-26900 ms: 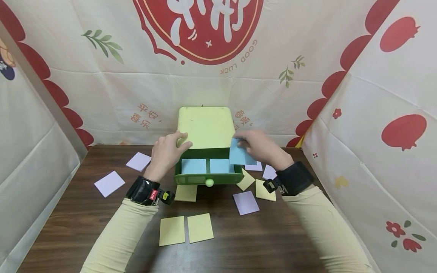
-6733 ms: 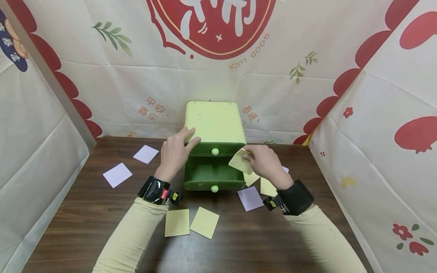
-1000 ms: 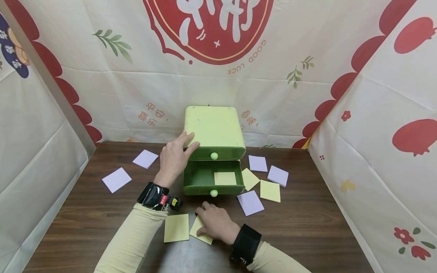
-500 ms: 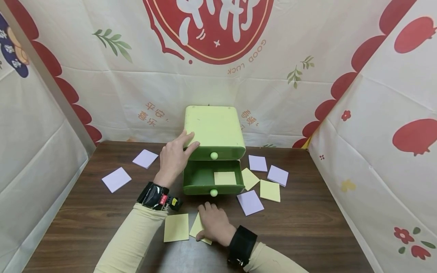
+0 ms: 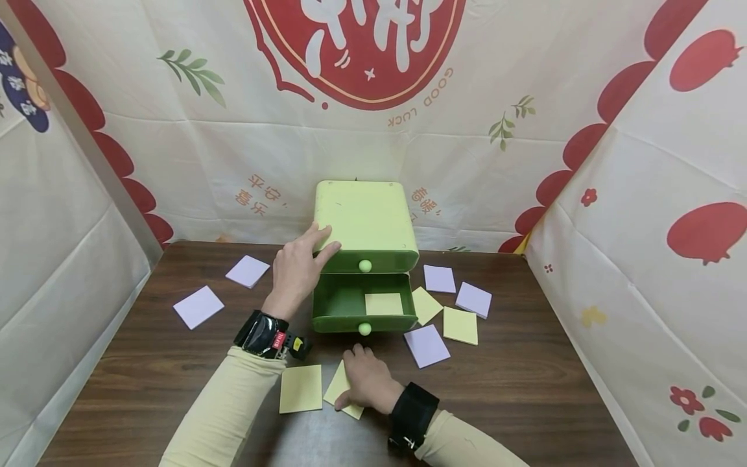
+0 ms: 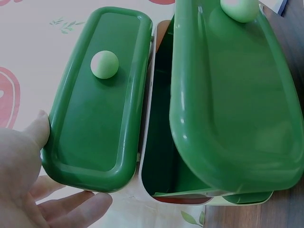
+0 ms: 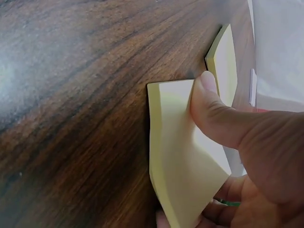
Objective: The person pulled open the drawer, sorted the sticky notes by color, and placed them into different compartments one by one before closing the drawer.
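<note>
My left hand rests at the left front corner of a light-green two-drawer box, thumb and fingers spread around that corner. The upper drawer is closed. The lower drawer is pulled out, with a yellow sticky note pad in its right part. In front of the box my right hand pinches a second yellow sticky note pad, thumb at one edge and fingers at the opposite edge; the paper bows between them. Just left of it lies another yellow pad.
Two lilac pads lie left of the box. Right of it are two more yellow pads and several lilac ones on the dark wooden table. A printed cloth encloses the back and sides.
Earlier the upper drawer stood out with blue pads; now it is closed and the lower one is out. A yellow pad has entered it. The right hand has come forward to another pad.
</note>
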Demonstrator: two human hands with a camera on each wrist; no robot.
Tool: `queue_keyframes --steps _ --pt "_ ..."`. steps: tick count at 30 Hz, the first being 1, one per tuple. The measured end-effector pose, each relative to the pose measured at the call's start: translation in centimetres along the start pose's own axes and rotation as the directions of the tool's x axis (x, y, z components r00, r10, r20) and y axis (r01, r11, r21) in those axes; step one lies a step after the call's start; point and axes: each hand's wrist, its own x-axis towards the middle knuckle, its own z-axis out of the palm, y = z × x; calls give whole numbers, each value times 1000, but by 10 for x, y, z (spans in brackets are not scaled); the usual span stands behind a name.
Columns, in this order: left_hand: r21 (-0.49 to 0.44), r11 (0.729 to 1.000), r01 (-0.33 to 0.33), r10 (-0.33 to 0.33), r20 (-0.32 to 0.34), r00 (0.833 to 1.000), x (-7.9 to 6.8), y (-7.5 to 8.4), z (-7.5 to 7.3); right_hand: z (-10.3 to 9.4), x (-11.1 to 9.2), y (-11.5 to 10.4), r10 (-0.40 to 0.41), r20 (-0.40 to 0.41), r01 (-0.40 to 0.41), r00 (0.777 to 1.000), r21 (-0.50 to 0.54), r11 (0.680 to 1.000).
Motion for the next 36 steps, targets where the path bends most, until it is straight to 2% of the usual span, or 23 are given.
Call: queue_keyframes --steps 9,15,26,36 --pt "-3 1000 0 0 2 1000 0 0 -1 0 1 2 -3 49 3 999 1 1000" --pt "-4 1000 6 -6 6 1000 0 0 -1 2 3 5 -1 44 -1 999 29 1000" --pt "-3 1000 8 -8 4 1000 1 0 0 -1 4 9 -43 -51 46 998 65 997" --pt "7 1000 5 -6 3 1000 1 -1 1 -5 2 10 -92 -84 98 992 65 993"
